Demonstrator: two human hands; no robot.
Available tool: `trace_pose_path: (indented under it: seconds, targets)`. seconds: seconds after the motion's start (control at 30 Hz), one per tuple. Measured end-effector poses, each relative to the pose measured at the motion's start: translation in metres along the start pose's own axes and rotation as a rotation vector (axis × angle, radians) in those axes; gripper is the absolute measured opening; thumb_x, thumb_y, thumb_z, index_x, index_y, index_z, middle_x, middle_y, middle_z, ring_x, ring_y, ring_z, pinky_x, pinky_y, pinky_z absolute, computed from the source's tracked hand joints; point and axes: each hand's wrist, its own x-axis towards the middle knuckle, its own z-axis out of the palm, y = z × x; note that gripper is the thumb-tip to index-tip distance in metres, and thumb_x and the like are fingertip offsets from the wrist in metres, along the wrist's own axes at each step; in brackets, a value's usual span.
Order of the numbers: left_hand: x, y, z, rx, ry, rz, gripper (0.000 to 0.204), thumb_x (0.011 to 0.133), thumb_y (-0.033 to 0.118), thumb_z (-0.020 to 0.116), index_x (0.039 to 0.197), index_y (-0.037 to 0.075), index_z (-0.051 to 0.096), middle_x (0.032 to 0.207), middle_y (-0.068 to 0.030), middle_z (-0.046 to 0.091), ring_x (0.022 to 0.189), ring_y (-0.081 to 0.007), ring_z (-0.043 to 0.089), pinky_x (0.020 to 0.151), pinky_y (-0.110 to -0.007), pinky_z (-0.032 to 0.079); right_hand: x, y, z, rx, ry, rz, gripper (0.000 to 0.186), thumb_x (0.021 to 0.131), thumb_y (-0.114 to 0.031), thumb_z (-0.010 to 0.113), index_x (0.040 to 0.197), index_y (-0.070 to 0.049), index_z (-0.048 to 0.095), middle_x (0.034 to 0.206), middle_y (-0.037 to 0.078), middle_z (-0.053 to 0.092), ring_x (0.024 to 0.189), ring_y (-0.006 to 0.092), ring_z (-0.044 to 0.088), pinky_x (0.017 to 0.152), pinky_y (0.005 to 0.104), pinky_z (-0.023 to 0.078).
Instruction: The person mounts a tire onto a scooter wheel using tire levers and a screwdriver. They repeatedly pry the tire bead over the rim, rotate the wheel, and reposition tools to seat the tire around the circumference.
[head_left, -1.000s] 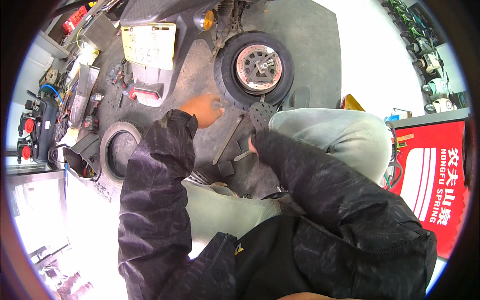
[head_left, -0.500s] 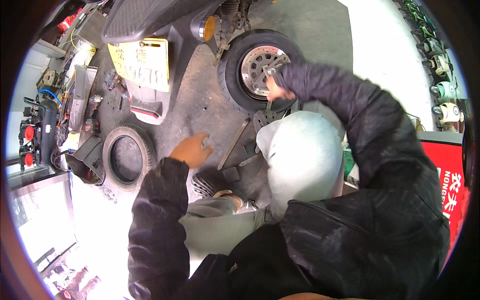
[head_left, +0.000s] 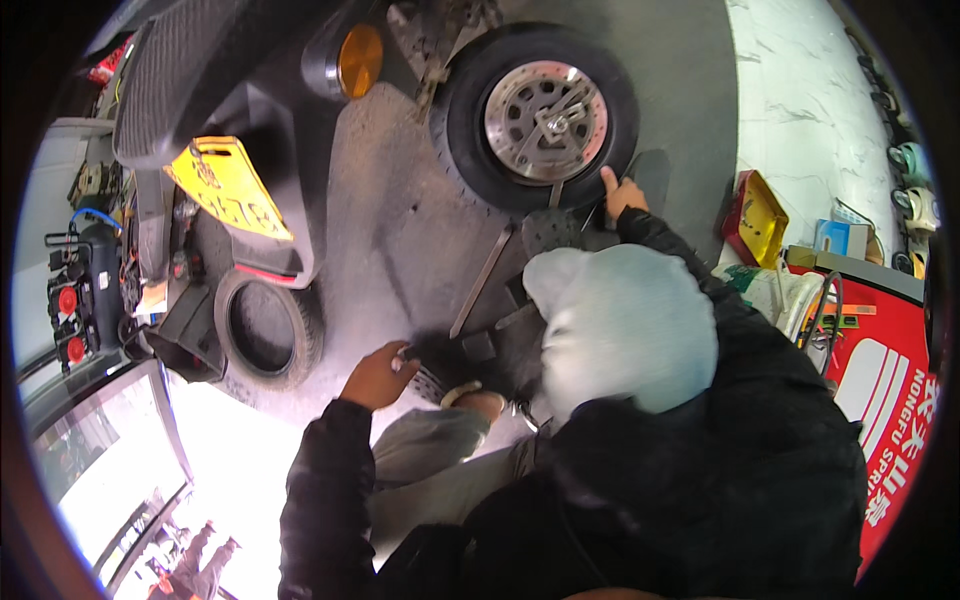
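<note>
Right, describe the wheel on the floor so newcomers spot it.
Start at the vehicle with the yellow plate, upper left. Across the floor to its right lies a wheel, near the right hand. Unlike the loose tyre, its centre holds a silver, perforated disc.

**Q:** Where is your camera mounted?

**A:** On your head, as the left unit of a side-by-side fisheye pair. It faces down past your black jacket point(head_left: 650, 510) to the floor point(head_left: 370, 190) ahead.

**Q:** How is your frame oriented?

**A:** Upright and unmirrored: your left is frame left, and your body occupies the lower edge.

**Q:** How near is your view?

**A:** Your knee point(head_left: 630, 330) sits close to the lens; the wheel point(head_left: 545, 122) lies farther out. Your left hand point(head_left: 378, 378) and right hand point(head_left: 626, 197) both fall within the wide field, inside a dark, rounded rim.
</note>
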Motion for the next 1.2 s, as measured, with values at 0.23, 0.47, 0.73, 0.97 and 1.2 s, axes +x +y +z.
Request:
trace_pose_path:
  seconds: [0.23, 0.47, 0.73, 0.97, 1.2]
  targets:
    - [0.132, -0.004, 0.11, 0.23, 0.186, -0.022, 0.046, 0.092, 0.035, 0.071, 0.128, 0.007, 0.065, 0.126, -0.0176, 0.068, 0.114, -0.0411, 0.066, 0.096, -0.051, 0.055, 0.0, 0.018, 0.005, 0.073, -0.007, -0.059, 0.097, 0.097, -0.081, 0.037, 0.124, 0.007, 0.067, 0.124, 0.036, 0.067, 0.123, 0.0504, 0.062, 0.106, 0.0539, 0.047]
    - [0.19, 0.019, 0.188, 0.163, 0.296, -0.317, 0.037, 0.093, 0.029, 0.067, 0.119, 0.004, 0.059, 0.123, -0.0163, 0.067, 0.118, -0.0385, 0.066, 0.097, -0.05, 0.056, -0.027, 0.05, 0.038, 0.029, 0.078, -0.145, 0.042, 0.104, -0.038, 0.053, 0.11, 0.001, 0.068, 0.11, 0.031, 0.071, 0.103, 0.0516, 0.067, 0.093, 0.057, 0.054]
    - [0.191, 0.012, 0.18, 0.294, 0.195, -0.283, 0.026, 0.093, 0.022, 0.062, 0.115, 0.008, 0.065, 0.124, -0.0166, 0.068, 0.118, -0.0381, 0.067, 0.097, -0.05, 0.056, -0.029, 0.027, 0.03, -0.256, 0.144, -0.32, 0.059, 0.084, -0.032, 0.079, 0.129, -0.001, 0.058, 0.128, 0.015, 0.062, 0.12, 0.0366, 0.058, 0.097, 0.0487, 0.053]
    - [0.157, -0.006, 0.15, 0.099, 0.178, -0.11, 0.027, 0.098, 0.022, 0.059, 0.12, 0.007, 0.06, 0.11, -0.0273, 0.07, 0.104, -0.0516, 0.066, 0.091, -0.058, 0.054, 0.014, 0.02, 0.005, -0.118, 0.04, -0.005, 0.068, 0.088, -0.026, 0.075, 0.148, -0.009, 0.047, 0.135, 0.019, 0.06, 0.124, 0.0385, 0.062, 0.102, 0.0491, 0.052]
    - [0.058, 0.043, 0.087, -0.087, 0.293, 0.155, 0.028, 0.105, 0.025, 0.056, 0.12, 0.001, 0.055, 0.092, -0.0294, 0.07, 0.083, -0.0553, 0.067, 0.074, -0.061, 0.052, -0.06, -0.017, -0.1, -0.121, -0.594, -0.495, 0.071, 0.092, -0.065, 0.065, 0.096, 0.004, 0.077, 0.083, 0.022, 0.074, 0.079, 0.0353, 0.074, 0.077, 0.0439, 0.057]
